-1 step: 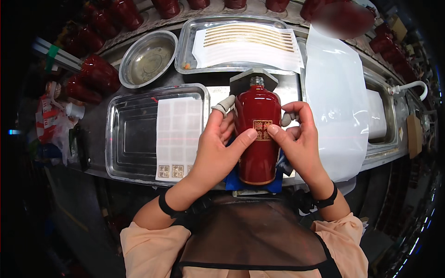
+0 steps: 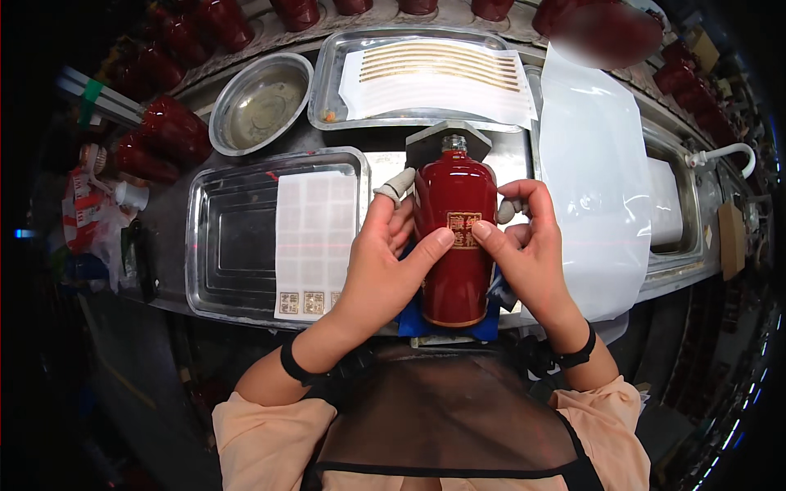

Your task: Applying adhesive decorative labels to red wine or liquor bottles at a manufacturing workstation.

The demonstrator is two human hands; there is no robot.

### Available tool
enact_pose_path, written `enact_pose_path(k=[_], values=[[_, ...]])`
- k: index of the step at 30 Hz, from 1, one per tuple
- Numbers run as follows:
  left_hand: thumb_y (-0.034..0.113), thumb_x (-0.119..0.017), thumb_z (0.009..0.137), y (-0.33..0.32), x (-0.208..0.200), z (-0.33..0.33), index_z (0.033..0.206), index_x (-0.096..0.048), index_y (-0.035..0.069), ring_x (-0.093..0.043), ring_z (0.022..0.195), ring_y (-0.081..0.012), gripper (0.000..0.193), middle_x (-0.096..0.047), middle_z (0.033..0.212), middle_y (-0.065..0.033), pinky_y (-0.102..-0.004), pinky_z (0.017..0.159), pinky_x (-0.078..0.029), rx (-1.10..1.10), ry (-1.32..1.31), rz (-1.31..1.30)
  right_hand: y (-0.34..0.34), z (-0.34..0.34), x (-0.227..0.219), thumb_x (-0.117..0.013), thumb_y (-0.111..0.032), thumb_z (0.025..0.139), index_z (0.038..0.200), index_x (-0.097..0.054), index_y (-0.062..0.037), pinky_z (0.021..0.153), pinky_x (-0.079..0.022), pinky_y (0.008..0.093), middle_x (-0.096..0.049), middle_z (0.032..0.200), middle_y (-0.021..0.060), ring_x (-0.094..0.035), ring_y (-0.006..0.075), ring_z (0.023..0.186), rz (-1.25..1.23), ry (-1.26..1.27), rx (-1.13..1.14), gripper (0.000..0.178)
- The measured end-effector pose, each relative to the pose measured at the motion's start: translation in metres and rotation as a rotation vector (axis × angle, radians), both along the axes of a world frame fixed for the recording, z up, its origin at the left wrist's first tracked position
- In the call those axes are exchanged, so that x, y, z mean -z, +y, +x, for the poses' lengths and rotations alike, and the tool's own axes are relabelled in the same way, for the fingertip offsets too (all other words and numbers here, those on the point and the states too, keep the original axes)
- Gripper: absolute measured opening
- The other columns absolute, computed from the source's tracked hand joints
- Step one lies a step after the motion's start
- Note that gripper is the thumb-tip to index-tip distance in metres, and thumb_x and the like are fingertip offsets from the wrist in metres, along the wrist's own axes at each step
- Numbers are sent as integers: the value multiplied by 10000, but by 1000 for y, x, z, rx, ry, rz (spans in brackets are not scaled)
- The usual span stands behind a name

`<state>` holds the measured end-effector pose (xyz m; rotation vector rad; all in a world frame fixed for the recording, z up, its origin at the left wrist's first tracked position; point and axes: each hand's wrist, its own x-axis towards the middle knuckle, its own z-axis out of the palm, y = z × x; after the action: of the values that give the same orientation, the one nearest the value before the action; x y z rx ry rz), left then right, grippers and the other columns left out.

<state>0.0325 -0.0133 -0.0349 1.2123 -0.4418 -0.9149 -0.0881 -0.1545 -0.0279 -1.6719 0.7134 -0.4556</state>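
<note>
A glossy dark red glass bottle (image 2: pixel 458 282) with a bare clear neck lies in front of me, its neck pointing away. On its face sits a square gold-bordered decal (image 2: pixel 464 231). My left hand (image 2: pixel 393 254) grips the bottle from the left, thumb tip at the decal's left edge. A grey finger cot covers its index fingertip, which points away from the glass. From the right, my right hand (image 2: pixel 528 241) grips the bottle too, with its thumb on the decal's right side and its cot-covered fingers curled by the bottle's side. Blue cloth (image 2: pixel 413 323) lies beneath the bottle.
Left, a metal tray (image 2: pixel 193 254) holds a decal sheet (image 2: pixel 315 229). Beyond are a metal bowl (image 2: pixel 221 131) and a tray (image 2: pixel 327 65) with gold-striped paper (image 2: pixel 438 94). Plastic sheeting (image 2: pixel 589 188) and a sink (image 2: pixel 692 196) are right. Red bottles (image 2: pixel 176 131) stand around.
</note>
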Motion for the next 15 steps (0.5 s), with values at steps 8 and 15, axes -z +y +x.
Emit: enact_pose_path(k=[8,15], values=[[80,-661,894,1,1,-2,1455,-227,-16,-453,1282,-217,716,-423,1400,-206,-331,1063,-374,-32,105,-5,1,3,7,-765,-189,800,1122,-441,-18,401,-253,186,-539,1000,62,-331,-24,473,20,-11,20,488],[69,-646,903,0,4,-3,1472,-195,-12,-455,1280,-212,730,-393,1422,-230,-315,1049,-391,-36,117,-26,0,4,10,-760,-188,808,1115,-435,-17,396,-251,186,-518,1006,53,-323,-28,477,11,-26,6,479]])
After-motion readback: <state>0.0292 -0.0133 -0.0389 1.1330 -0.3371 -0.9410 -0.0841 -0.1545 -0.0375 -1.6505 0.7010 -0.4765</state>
